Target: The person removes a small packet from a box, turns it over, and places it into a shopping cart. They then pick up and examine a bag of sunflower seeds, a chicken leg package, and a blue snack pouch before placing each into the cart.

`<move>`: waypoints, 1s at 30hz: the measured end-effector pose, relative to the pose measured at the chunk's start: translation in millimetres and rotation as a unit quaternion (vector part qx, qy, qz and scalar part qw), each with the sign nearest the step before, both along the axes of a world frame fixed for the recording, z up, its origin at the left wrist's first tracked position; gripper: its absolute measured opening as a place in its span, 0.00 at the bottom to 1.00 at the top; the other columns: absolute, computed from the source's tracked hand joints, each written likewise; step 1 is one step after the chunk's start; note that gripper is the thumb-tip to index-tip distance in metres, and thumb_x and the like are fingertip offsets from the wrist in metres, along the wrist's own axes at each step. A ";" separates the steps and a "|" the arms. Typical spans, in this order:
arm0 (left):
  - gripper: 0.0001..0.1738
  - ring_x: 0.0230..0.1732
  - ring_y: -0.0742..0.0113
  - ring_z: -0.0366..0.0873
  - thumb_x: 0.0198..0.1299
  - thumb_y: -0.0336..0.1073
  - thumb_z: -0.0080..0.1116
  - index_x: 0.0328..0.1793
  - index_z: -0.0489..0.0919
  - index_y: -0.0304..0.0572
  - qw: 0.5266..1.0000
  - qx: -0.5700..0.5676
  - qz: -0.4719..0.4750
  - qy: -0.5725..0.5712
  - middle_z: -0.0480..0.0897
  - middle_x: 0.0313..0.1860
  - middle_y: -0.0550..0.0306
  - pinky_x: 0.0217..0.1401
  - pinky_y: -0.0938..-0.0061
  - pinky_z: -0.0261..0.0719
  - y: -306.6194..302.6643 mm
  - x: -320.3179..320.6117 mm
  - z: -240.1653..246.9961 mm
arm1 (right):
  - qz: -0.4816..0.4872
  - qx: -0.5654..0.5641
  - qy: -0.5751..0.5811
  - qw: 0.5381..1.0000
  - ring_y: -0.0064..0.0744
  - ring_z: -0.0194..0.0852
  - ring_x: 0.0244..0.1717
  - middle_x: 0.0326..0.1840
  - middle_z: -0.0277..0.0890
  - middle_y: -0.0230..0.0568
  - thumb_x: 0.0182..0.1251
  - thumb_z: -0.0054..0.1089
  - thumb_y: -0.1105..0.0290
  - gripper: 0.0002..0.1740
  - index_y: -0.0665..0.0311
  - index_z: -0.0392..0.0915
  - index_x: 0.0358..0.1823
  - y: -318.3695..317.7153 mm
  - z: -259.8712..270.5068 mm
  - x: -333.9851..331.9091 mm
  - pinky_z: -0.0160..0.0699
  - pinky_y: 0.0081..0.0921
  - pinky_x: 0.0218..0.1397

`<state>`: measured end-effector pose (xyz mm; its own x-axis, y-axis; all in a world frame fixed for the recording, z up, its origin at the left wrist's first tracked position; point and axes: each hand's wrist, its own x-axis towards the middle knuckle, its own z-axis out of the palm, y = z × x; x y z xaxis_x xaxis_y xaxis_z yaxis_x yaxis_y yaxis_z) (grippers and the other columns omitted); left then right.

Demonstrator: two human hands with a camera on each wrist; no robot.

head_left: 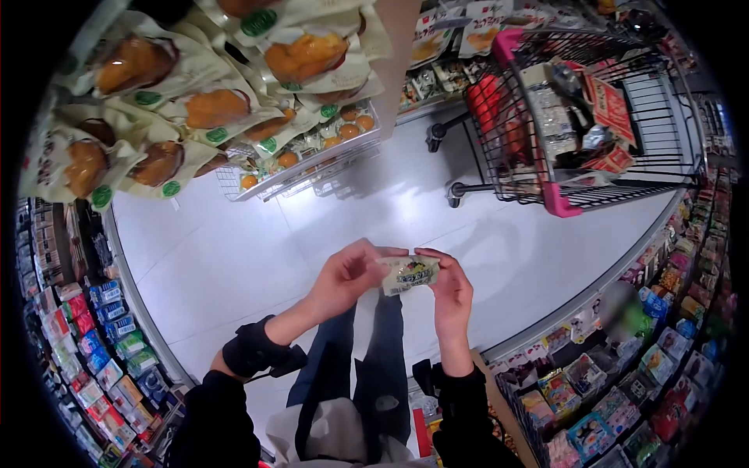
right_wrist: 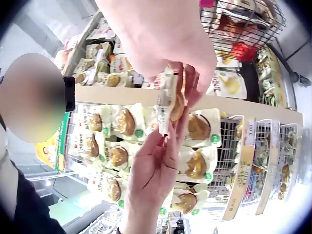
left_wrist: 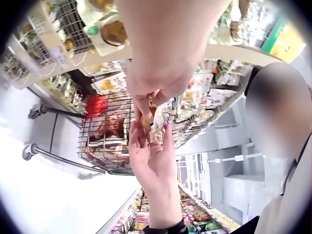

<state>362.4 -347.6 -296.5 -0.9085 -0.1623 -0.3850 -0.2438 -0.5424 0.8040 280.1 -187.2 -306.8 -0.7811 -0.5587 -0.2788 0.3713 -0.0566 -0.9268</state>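
Note:
A small cream snack packet (head_left: 412, 273) with dark printing is held level in front of the body, over the floor. At its left end, my left hand (head_left: 343, 279) pinches it between thumb and fingers. My right hand (head_left: 451, 295) grips the opposite end. Seen edge-on in the right wrist view, the packet (right_wrist: 166, 105) has a pale printed face and a rounded brown side. In the left wrist view, fingers of the left hand (left_wrist: 158, 80) cover much of it, while the right hand (left_wrist: 155, 163) reaches up from below.
A black wire shopping cart (head_left: 507, 164) with pink corners and packaged goods stands ahead right. Bagged brown poultry (head_left: 211, 109) hangs over the upper left, beside a wire basket (head_left: 300, 183) of small brown packs. Shelves of packets (head_left: 109, 351) curve along both sides. Pale floor tiles (head_left: 234, 257) lie between.

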 end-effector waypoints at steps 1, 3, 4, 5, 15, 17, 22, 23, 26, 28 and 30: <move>0.02 0.44 0.77 0.72 0.61 0.28 0.47 0.36 0.68 0.38 0.999 -0.033 -0.013 0.013 0.74 0.54 0.51 0.43 0.81 0.72 6.3 2.7 14.9 | 0.010 0.020 -0.003 1.000 0.26 0.68 0.48 0.48 0.71 0.42 0.67 0.41 0.72 0.14 0.73 0.68 0.49 2.6 23.2 2.9 0.64 0.21 0.53; 0.03 0.40 0.79 0.71 0.61 0.28 0.47 0.37 0.70 0.36 0.996 -0.081 -0.021 0.029 0.77 0.46 0.54 0.41 0.81 0.72 18.1 5.1 50.6 | 0.030 0.041 -0.036 0.998 0.24 0.67 0.49 0.48 0.70 0.40 0.65 0.42 0.78 0.13 0.72 0.69 0.49 14.2 61.8 6.7 0.61 0.17 0.54; 0.04 0.38 0.79 0.71 0.61 0.29 0.47 0.38 0.70 0.36 0.994 -0.096 -0.037 0.023 0.77 0.42 0.56 0.40 0.81 0.72 21.9 7.9 68.1 | 0.044 0.033 -0.021 0.998 0.24 0.66 0.50 0.48 0.70 0.40 0.65 0.43 0.78 0.13 0.71 0.69 0.49 21.8 78.6 8.7 0.61 0.17 0.54; 0.04 0.36 0.80 0.71 0.61 0.29 0.48 0.38 0.70 0.36 0.992 -0.114 -0.052 0.021 0.78 0.39 0.58 0.39 0.82 0.72 23.4 10.9 84.8 | 0.058 0.023 -0.004 0.998 0.24 0.66 0.50 0.48 0.70 0.40 0.65 0.43 0.78 0.13 0.71 0.69 0.49 28.0 94.7 9.0 0.61 0.17 0.54; 0.10 0.31 0.82 0.71 0.60 0.28 0.49 0.46 0.75 0.37 0.955 -0.262 -0.080 0.113 0.80 0.32 0.59 0.35 0.84 0.72 81.3 46.2 244.8 | 0.145 -0.038 0.084 0.985 0.23 0.64 0.52 0.49 0.66 0.35 0.60 0.51 0.80 0.13 0.68 0.70 0.47 102.1 246.2 31.9 0.68 0.19 0.49; 0.12 0.30 0.79 0.73 0.59 0.27 0.50 0.49 0.75 0.39 0.939 -0.299 -0.065 0.154 0.81 0.34 0.58 0.35 0.83 0.73 94.3 51.2 261.9 | 0.141 -0.006 0.089 0.986 0.21 0.65 0.51 0.48 0.67 0.36 0.59 0.53 0.79 0.13 0.69 0.69 0.47 116.4 263.8 38.4 0.70 0.18 0.46; 0.12 0.28 0.76 0.76 0.58 0.27 0.50 0.49 0.76 0.41 0.911 -0.352 -0.075 0.202 0.81 0.34 0.58 0.33 0.82 0.72 117.7 54.9 294.5 | 0.102 -0.034 0.111 0.988 0.24 0.68 0.47 0.45 0.70 0.41 0.58 0.55 0.79 0.10 0.70 0.69 0.41 142.5 281.6 43.6 0.71 0.20 0.47; 0.12 0.28 0.75 0.77 0.58 0.27 0.51 0.49 0.75 0.40 0.904 -0.355 -0.068 0.227 0.81 0.34 0.58 0.32 0.82 0.72 122.3 53.4 293.8 | 0.104 -0.039 0.123 0.986 0.24 0.68 0.47 0.46 0.70 0.41 0.58 0.55 0.79 0.10 0.70 0.69 0.41 147.2 285.7 42.6 0.72 0.20 0.47; 0.11 0.32 0.69 0.79 0.57 0.26 0.51 0.47 0.75 0.38 0.898 -0.354 -0.064 0.254 0.81 0.37 0.56 0.35 0.80 0.74 137.1 59.9 287.8 | 0.115 -0.053 0.122 0.984 0.28 0.68 0.48 0.47 0.70 0.45 0.57 0.55 0.80 0.09 0.69 0.69 0.39 163.0 288.5 49.2 0.73 0.22 0.48; 0.10 0.36 0.69 0.79 0.57 0.25 0.51 0.46 0.75 0.36 0.892 -0.350 -0.052 0.281 0.81 0.39 0.55 0.38 0.80 0.75 144.8 54.4 291.9 | 0.131 -0.043 0.125 0.983 0.29 0.68 0.49 0.47 0.69 0.45 0.57 0.55 0.80 0.09 0.69 0.69 0.39 169.5 298.4 43.6 0.73 0.23 0.48; 0.09 0.40 0.69 0.79 0.57 0.24 0.51 0.44 0.74 0.34 0.907 -0.317 -0.066 0.268 0.80 0.42 0.53 0.43 0.79 0.76 152.0 54.4 294.0 | 0.136 -0.063 0.134 0.980 0.29 0.67 0.51 0.48 0.69 0.44 0.57 0.54 0.80 0.11 0.70 0.69 0.42 177.3 297.8 44.7 0.72 0.23 0.49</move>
